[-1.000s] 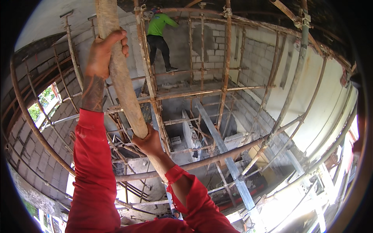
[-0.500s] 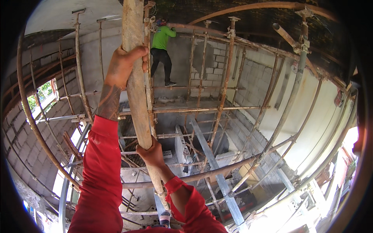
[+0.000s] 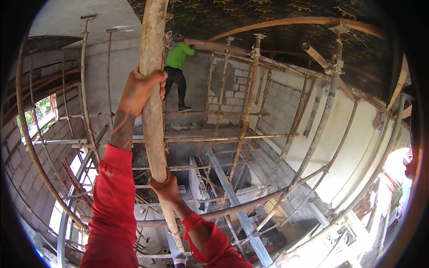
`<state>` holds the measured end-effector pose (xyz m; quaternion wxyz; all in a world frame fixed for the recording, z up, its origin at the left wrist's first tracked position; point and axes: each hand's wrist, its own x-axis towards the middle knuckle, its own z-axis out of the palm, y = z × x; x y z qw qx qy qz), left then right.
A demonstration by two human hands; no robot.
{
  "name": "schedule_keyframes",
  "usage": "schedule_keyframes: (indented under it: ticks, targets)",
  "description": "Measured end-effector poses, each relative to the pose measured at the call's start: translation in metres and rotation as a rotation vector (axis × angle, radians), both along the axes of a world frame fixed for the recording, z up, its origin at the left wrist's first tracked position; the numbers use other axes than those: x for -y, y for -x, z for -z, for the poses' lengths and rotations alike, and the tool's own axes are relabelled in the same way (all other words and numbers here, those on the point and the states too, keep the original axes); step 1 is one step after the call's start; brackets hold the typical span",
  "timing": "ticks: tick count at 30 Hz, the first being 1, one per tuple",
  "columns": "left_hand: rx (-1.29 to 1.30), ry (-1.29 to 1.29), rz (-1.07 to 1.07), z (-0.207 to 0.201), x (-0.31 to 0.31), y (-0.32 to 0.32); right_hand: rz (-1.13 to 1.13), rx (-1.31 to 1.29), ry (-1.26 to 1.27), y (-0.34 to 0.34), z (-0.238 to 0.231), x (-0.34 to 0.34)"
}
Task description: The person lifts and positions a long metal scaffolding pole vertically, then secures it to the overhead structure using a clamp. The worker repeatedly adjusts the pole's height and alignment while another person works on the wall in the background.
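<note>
Your left hand [image 3: 138, 89] and right hand [image 3: 166, 187] both have fingers clenched around a thick, rusty, cement-caked pole [image 3: 154, 111]. It stands nearly upright before you, above the scaffolding [image 3: 250, 134].

The left hand [image 3: 139, 89] is raised high on a straight red-sleeved arm, fingers curled shut; the right hand [image 3: 166, 188] grips lower, elbow bent.

A scaffold platform [image 3: 210, 127] of rusty pipes spans the shaft, bearing a person in a green shirt [image 3: 177, 67].
</note>
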<state>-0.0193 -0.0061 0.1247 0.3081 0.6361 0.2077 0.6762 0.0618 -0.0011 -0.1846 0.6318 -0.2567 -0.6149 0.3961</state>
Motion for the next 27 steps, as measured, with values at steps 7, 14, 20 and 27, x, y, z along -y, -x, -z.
schedule_keyframes:
  ticks: [7,14,20,27]
  targets:
    - [-0.019,0.007,0.017,0.0013,-0.0022,0.0022,0.020,0.040,0.015,-0.0013,-0.0015,0.0017]
    - [0.013,0.017,0.035,0.0007,-0.0047,0.0014,0.006,0.029,-0.005,-0.0012,0.0020,-0.0020]
    - [0.004,0.005,0.033,0.0010,-0.0043,0.0028,0.035,0.055,0.004,-0.0016,0.0000,-0.0005]
    - [-0.008,0.006,0.036,0.0002,-0.0034,0.0034,0.014,0.014,0.002,0.0002,-0.0009,0.0000]
